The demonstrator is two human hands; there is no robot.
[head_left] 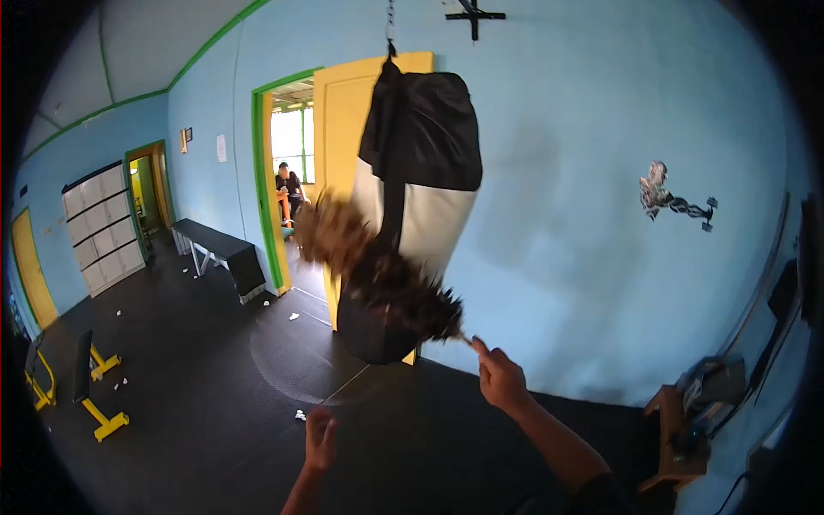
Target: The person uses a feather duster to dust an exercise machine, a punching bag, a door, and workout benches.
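Brown feather duster [390,287] crosses hanging bag

Pushed hard, the punching bag [433,215] could swing on its chain [390,19] and knock the duster loose. It slants up and left from the right hand [502,378], which grips its handle, across the bag's left edge. The left hand [321,438] curls; whether around anything, I cannot tell.
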